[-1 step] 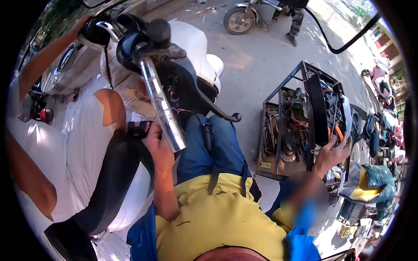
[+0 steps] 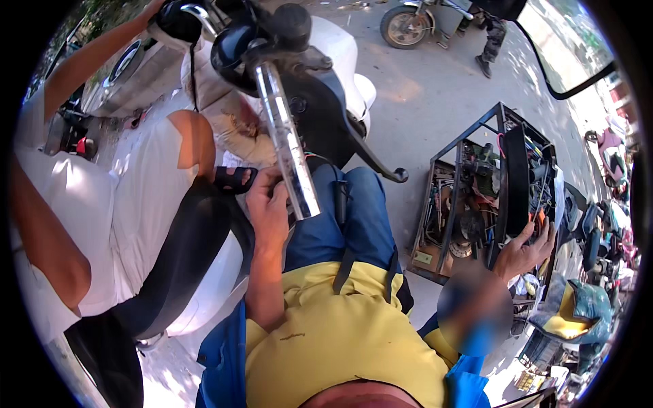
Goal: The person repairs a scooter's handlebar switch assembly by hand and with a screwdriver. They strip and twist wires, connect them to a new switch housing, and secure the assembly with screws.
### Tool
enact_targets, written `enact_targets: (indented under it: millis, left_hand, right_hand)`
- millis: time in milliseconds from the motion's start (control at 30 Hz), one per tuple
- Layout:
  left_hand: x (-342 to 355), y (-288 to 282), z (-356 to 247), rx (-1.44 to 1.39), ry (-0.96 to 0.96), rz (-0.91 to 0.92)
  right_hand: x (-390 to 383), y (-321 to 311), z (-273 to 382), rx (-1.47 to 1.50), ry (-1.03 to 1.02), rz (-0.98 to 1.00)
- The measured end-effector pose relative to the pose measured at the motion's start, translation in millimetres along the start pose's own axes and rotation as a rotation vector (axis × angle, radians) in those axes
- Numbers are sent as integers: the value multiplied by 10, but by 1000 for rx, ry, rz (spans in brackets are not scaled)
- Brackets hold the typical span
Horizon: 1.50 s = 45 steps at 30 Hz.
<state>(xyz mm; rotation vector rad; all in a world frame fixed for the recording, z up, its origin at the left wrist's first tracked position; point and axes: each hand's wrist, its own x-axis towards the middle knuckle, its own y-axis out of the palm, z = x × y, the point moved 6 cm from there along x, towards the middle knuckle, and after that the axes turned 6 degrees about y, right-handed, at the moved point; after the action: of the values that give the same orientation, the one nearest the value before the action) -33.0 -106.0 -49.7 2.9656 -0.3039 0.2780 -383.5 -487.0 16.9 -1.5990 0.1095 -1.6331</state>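
Note:
The bare chrome handlebar end point(image 2: 289, 146) of a scooter slants down in front of me, stripped of its grip. Just left of its lower end is my left hand point(image 2: 267, 207), fingers curled in; whatever they may hold is hidden. A black brake lever point(image 2: 367, 146) curves away to the right of the bar. A black rubber-like grip point(image 2: 341, 202) hangs on a cable over my blue trousers. On the right, my right hand point(image 2: 522, 254) reaches over the tool rack point(image 2: 435, 279), fingers apart, beside a tool with orange handles point(image 2: 541, 219).
At the left, a person in white point(image 2: 81, 211) sits on the scooter's black seat point(image 2: 180, 272), one hand at the far handlebar. The rack holds several hand tools and a black tray point(image 2: 517, 180). Parts and bags clutter the right side. Another person's leg point(image 2: 493, 47) stands beside a parked motorbike point(image 2: 405, 27).
The view has turned, so handlebar and tool rack appear farther right. My left hand stays beside the bar end, and my right hand remains at the rack with its fingers slightly shifted.

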Motion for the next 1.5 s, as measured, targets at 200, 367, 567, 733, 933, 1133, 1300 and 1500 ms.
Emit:
enact_targets:
  millis: [200, 367, 567, 733, 933, 1133, 1300, 1500]
  left_hand:
    - [-67, -1, 68, -151, -119, 26]
    - [-95, -1, 130, -115, -113, 55]
    - [-168, -171, -27, -220, -92, -8]
    - [-275, -311, 49, -267, -150, -38]
    - [-272, -323, 99, -141, -126, -14]
    - [-261, -349, 52, -96, -130, -47]
    - [-419, -483, 6, -78, -66, -216]
    - [-1139, 418, -936, -59, 363, 801]
  right_hand:
    - [-1518, 351, 2125, 1493, 522, 1271]
    - [-2049, 360, 3233, 1836, 556, 1649]
    - [-2011, 399, 3434, 1803, 492, 1713]
    - [-2013, 396, 3416, 1788, 458, 1665]
    - [-1989, 396, 3445, 1780, 545, 1641]
    - [-1945, 344, 3429, 1711, 452, 1657]
    - [-1929, 322, 3420, 1655, 426, 1620]
    - [-1931, 341, 3409, 1682, 502, 1567]
